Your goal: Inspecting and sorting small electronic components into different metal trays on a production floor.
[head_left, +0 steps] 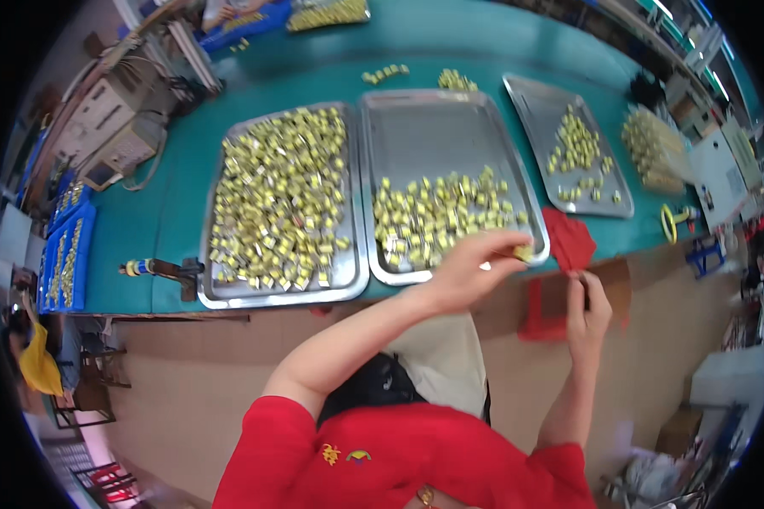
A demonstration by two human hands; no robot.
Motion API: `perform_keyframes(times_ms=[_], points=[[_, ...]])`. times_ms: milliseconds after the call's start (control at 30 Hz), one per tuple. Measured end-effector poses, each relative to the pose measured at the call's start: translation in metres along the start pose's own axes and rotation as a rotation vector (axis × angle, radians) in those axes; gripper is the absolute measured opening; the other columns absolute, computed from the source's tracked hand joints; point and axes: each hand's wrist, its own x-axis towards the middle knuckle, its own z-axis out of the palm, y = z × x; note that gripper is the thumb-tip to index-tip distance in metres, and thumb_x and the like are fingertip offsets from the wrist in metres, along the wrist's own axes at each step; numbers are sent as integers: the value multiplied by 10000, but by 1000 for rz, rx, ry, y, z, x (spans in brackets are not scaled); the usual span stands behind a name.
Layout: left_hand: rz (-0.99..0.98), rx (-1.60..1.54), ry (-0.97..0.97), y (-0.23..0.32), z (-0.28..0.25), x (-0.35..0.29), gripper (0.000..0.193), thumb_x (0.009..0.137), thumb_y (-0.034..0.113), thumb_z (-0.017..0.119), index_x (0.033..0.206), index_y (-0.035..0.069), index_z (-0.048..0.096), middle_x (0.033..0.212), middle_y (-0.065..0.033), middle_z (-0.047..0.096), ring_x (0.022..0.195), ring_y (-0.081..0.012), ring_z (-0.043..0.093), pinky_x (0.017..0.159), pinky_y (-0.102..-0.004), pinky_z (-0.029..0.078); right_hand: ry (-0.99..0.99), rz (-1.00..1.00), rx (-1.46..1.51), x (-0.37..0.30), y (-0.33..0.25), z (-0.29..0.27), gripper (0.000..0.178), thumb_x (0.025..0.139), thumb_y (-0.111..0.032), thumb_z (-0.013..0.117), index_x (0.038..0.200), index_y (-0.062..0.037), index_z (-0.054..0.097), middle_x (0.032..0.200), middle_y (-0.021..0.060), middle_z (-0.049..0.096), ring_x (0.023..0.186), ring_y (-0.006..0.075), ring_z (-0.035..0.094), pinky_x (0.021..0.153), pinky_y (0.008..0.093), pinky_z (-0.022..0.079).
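Note:
My left hand (477, 265) is closed in a pinch on a small yellow transformer (524, 253), over the near right corner of the middle metal tray (424, 127). Many similar yellow-and-silver transformers (441, 212) lie loose in the near half of that tray. Just off the table's front edge, my right hand (589, 312) has its fingers pressed together. Its fingertips are at the lower tip of a red cloth (570, 239), which lies at the table edge; what they grip is too small to make out.
A left tray (361, 254) is heaped with transformers; a slanted right tray (526, 119) holds fewer. Bagged parts (654, 148) and a yellow ring-shaped tool (671, 224) lie at right. A clamp-like fixture (174, 273) stands near the left edge. A red stool (535, 314) is below the table.

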Motion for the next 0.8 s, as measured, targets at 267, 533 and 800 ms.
perform_keyframes(times_ms=[267,533,800], points=[[-189,-399,314,-3,-29,-111,298,871,-44,536,1168,-34,540,1152,-94,581,1002,-165,597,888,-270,474,-311,-458,-144,-14,-60,67,287,714,-255,749,732,-45,554,608,50,460,511,208,447,470,313,348],[-138,-331,371,-7,-27,-145,320,834,-87,540,1143,-15,575,1163,-103,553,998,-145,576,849,-257,482,-358,-602,-328,-34,-68,95,385,697,-394,728,675,-70,519,588,41,443,507,221,452,453,331,336],[-116,-71,319,-6,-31,-143,323,825,-116,522,1132,-35,581,1160,-131,553,1001,-187,594,847,-266,500,-355,-630,-421,-33,-66,97,376,730,-391,698,641,-98,479,598,27,392,524,190,451,446,314,331]])
